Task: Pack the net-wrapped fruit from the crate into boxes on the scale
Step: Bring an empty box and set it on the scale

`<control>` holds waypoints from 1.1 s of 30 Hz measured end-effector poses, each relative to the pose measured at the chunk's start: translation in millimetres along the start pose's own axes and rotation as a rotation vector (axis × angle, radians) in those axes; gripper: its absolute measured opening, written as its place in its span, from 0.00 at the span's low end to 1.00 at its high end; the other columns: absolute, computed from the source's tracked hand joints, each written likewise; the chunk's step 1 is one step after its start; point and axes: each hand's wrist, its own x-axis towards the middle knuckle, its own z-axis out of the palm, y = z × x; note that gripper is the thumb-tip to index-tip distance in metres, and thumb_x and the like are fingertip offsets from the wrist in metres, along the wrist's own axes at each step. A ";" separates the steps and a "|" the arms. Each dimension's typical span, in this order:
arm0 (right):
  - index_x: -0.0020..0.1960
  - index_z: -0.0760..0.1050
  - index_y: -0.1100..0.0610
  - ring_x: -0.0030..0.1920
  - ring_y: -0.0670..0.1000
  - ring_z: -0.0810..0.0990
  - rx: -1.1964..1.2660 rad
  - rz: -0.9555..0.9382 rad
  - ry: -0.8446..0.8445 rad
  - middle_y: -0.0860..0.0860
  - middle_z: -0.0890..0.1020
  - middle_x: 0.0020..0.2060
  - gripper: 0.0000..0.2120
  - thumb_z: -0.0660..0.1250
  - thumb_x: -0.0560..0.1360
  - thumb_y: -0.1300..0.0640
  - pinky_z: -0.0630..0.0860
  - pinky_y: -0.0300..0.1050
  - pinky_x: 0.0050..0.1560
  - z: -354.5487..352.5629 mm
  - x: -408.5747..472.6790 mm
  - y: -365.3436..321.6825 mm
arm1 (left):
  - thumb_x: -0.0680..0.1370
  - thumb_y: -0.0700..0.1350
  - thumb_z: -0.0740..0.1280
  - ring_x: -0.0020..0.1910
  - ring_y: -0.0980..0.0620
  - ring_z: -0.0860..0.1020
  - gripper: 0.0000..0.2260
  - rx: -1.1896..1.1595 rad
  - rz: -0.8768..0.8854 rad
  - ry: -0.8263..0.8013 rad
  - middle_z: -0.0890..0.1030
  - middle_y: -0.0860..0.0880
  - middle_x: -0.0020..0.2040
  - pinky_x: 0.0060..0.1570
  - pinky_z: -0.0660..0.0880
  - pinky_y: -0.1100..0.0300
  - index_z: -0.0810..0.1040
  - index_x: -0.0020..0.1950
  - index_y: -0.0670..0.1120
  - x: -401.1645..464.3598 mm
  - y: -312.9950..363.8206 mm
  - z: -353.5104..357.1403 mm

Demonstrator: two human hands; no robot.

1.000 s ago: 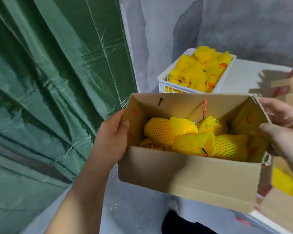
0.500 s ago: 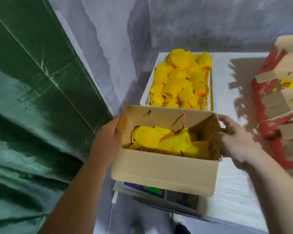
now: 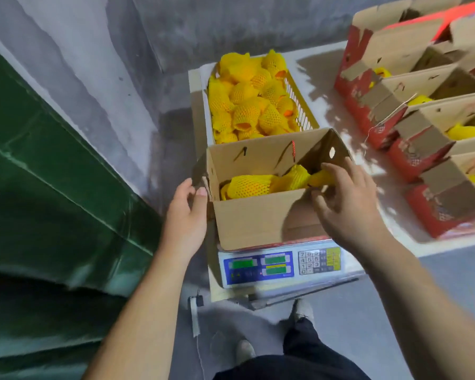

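1. Now sitting on the scale rather than hanging in the air as a second ago — cardboard box set down with its flaps standing up.
2. Loosening at the box's left end — left hand, thumb against the corner, fingers lightly curled around the edge; hard to tell whether gripping or only steadying.
3. Hovering over the right end, no longer pinching the side flap — right hand, fingers spread and half-curled, holding nothing.
4. Meaning, probably: ready for weighing and topping up.
5. Lying inside the box — net-wrapped fruit, oval, in yellow foam mesh, soft and springy-looking.
6. Waiting just behind — crate, slatted plastic, heaped with the same fruit.
7. Standing to the right — red boxes, stiff printed card, open.
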 end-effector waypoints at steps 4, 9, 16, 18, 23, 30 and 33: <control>0.74 0.72 0.52 0.81 0.59 0.56 0.003 -0.064 -0.097 0.59 0.63 0.80 0.26 0.70 0.77 0.56 0.52 0.51 0.80 4.5 -29.4 -18.9 | 0.84 0.49 0.66 0.61 0.64 0.77 0.14 -0.029 0.115 0.030 0.78 0.66 0.60 0.61 0.71 0.63 0.77 0.70 0.54 -20.8 -4.1 -10.3; 0.69 0.77 0.55 0.71 0.57 0.72 0.129 -0.168 -0.057 0.55 0.77 0.70 0.20 0.69 0.77 0.61 0.66 0.47 0.71 -2.0 -39.5 -26.7 | 0.82 0.47 0.66 0.49 0.64 0.80 0.10 -0.021 0.191 -0.019 0.81 0.68 0.49 0.41 0.72 0.73 0.78 0.53 0.64 -36.5 6.6 -16.5; 0.67 0.78 0.55 0.61 0.54 0.77 0.125 -0.298 -0.094 0.52 0.82 0.62 0.17 0.67 0.78 0.62 0.66 0.36 0.60 -1.6 -45.0 -39.9 | 0.82 0.48 0.64 0.51 0.59 0.81 0.09 -0.037 0.300 -0.096 0.82 0.60 0.51 0.45 0.73 0.68 0.81 0.56 0.58 -45.3 18.4 -13.3; 0.67 0.78 0.55 0.61 0.52 0.77 0.135 -0.306 -0.110 0.51 0.82 0.62 0.18 0.67 0.78 0.62 0.65 0.34 0.59 -2.8 -47.1 -41.3 | 0.82 0.46 0.64 0.50 0.59 0.81 0.09 -0.062 0.301 -0.086 0.82 0.60 0.50 0.45 0.72 0.71 0.82 0.56 0.59 -44.9 21.6 -13.2; 0.68 0.78 0.54 0.62 0.53 0.78 0.126 -0.296 -0.137 0.51 0.81 0.63 0.17 0.67 0.79 0.61 0.67 0.37 0.59 -8.4 -35.5 -37.9 | 0.83 0.43 0.66 0.47 0.56 0.82 0.10 -0.098 0.301 -0.074 0.83 0.58 0.49 0.44 0.75 0.68 0.82 0.57 0.57 -38.5 29.6 -7.5; 0.67 0.78 0.52 0.64 0.53 0.77 0.168 -0.364 -0.159 0.49 0.81 0.63 0.18 0.68 0.78 0.61 0.72 0.46 0.64 -8.0 9.3 -35.3 | 0.84 0.44 0.66 0.51 0.58 0.82 0.10 -0.107 0.321 -0.028 0.82 0.61 0.52 0.50 0.78 0.60 0.82 0.57 0.59 -11.5 50.0 13.2; 0.66 0.78 0.53 0.57 0.55 0.80 0.158 -0.312 -0.107 0.51 0.83 0.57 0.17 0.68 0.78 0.59 0.74 0.47 0.57 -18.2 57.9 -25.2 | 0.84 0.47 0.65 0.55 0.62 0.80 0.09 -0.021 0.342 -0.011 0.79 0.65 0.55 0.51 0.76 0.65 0.81 0.60 0.60 14.6 64.6 21.4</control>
